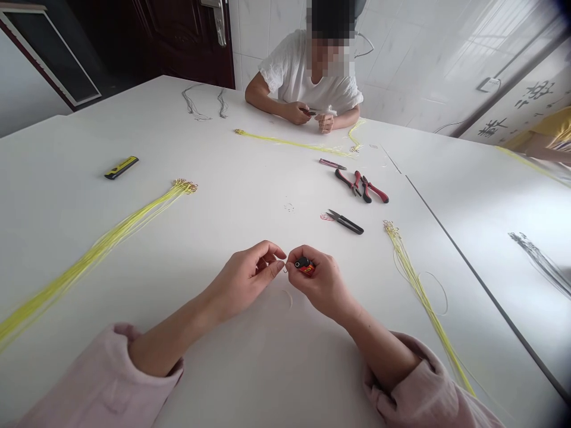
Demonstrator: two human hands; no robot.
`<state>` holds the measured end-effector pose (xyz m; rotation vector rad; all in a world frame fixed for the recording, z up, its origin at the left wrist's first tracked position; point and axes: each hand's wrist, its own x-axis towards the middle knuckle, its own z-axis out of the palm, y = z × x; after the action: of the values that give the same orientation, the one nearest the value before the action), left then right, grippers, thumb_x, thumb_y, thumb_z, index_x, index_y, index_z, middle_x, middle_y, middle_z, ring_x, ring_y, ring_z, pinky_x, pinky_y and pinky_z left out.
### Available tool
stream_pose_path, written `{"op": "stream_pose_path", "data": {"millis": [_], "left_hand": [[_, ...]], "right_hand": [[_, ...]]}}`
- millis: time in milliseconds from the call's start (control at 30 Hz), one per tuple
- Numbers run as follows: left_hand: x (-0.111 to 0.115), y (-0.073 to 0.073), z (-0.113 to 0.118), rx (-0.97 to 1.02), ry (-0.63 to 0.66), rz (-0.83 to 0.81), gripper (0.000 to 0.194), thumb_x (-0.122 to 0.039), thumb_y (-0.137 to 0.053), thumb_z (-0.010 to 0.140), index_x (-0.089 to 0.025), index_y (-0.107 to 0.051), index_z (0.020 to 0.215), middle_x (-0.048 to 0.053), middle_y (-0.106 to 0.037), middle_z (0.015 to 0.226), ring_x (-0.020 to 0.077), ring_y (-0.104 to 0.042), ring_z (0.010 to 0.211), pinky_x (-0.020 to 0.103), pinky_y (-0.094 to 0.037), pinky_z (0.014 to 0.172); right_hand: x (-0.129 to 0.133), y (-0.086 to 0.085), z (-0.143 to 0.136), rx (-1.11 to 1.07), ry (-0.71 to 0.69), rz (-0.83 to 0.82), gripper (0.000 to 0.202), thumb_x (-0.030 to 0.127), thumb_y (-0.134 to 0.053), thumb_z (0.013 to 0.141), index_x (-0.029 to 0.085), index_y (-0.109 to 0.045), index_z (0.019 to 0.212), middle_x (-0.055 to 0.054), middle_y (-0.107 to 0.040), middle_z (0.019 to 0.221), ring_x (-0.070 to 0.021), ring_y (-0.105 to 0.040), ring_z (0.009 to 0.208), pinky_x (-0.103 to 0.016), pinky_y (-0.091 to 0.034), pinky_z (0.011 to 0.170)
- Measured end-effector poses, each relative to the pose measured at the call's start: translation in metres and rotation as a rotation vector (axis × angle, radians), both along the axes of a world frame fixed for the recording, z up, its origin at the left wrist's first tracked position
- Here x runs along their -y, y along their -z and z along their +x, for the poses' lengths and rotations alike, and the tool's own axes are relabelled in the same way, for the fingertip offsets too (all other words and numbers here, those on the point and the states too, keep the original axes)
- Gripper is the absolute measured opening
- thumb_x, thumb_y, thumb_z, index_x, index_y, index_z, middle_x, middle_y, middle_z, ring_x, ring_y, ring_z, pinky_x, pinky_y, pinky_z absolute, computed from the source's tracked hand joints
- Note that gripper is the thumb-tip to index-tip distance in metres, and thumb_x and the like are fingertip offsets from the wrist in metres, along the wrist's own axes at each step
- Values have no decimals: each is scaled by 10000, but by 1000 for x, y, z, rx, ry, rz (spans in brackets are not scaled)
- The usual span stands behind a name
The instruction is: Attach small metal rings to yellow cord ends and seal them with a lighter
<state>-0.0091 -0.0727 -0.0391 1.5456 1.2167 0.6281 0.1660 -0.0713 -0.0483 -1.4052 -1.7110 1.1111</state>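
Near the middle of the white table [250,368], my left hand [250,270] pinches a small, thin hook or wire end between thumb and finger. Close beside its fingertips, my right hand [319,279] is closed around a black and red lighter [306,267], its thumb and finger at the same tiny piece. A thin pale line [291,300] curves below the hands. To the left lies a bundle of yellow lines [107,244] with hooks at its upper end. Another yellow bundle [419,288] lies to the right.
Black thread snips [345,222] and red-handled pliers [375,190] lie beyond my right hand. A yellow-black cutter [122,167] lies at left. Across the table, a person in white [294,71] holds a small tool over more yellow line [289,141]. Grey strands [542,261] lie far right.
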Motion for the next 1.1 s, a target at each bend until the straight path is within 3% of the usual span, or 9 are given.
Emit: {"op": "stream_pose_path", "data": {"millis": [167, 333, 500, 733, 833, 967, 1100], "left_hand": [[-2, 3, -1, -8, -47, 49, 260, -456, -495, 865, -223, -610, 860, 2, -578, 751, 125, -470, 621, 245, -343, 527], [-3, 3, -1, -24, -79, 36, 234, -452, -517, 855, -239, -613, 870, -27, -495, 669, 115, -428, 597, 244, -333, 534], [-3, 5, -1, -15, -75, 7, 199, -417, -529, 849, -232, -601, 835, -16, -548, 740, 128, -478, 666, 254, -362, 584], [-2, 4, 0, 33, -57, -70, 191, -399, -555, 831, -219, -600, 788, -26, -502, 697, 114, -416, 637, 251, -330, 579], [-5, 2, -1, 118, -64, -138, 199, -390, -573, 822, -206, -595, 751, -25, -495, 713, 105, -405, 652, 241, -322, 591], [-10, 2, -5, 243, -106, -249, 213, -380, -609, 797, -189, -572, 711, -34, -426, 698, 83, -333, 611, 227, -297, 584], [-14, 5, -8, 347, -141, -337, 214, -376, -634, 778, -183, -564, 719, -33, -377, 706, 80, -285, 604, 219, -273, 565]], "right_hand": [[0, -2, 0, -38, 10, -36, 27, 179, -525, 730, 201, -537, 738, 35, -484, 624, -81, -337, 524, -209, -301, 473], [0, -2, 0, -89, 9, -90, 7, 204, -534, 745, 201, -537, 741, 42, -466, 618, -76, -325, 511, -198, -283, 441], [-1, -1, 0, -104, -4, -114, 32, 215, -538, 752, 197, -529, 728, 49, -425, 599, -72, -301, 505, -196, -268, 437], [-5, -1, 1, -152, 8, -163, 134, 307, -515, 805, 195, -503, 731, 46, -385, 613, -81, -304, 528, -213, -270, 467], [-10, -6, 10, 36, 75, -112, 163, 359, -490, 827, 212, -458, 766, 43, -417, 634, -99, -350, 546, -226, -298, 494], [-17, -11, 27, 488, 143, 39, 166, 396, -416, 878, 233, -386, 871, 9, -540, 758, -156, -471, 647, -283, -356, 592], [-20, -5, 36, 767, 127, 133, 165, 351, -320, 934, 221, -393, 864, -53, -559, 883, -212, -528, 811, -331, -377, 670]]}}
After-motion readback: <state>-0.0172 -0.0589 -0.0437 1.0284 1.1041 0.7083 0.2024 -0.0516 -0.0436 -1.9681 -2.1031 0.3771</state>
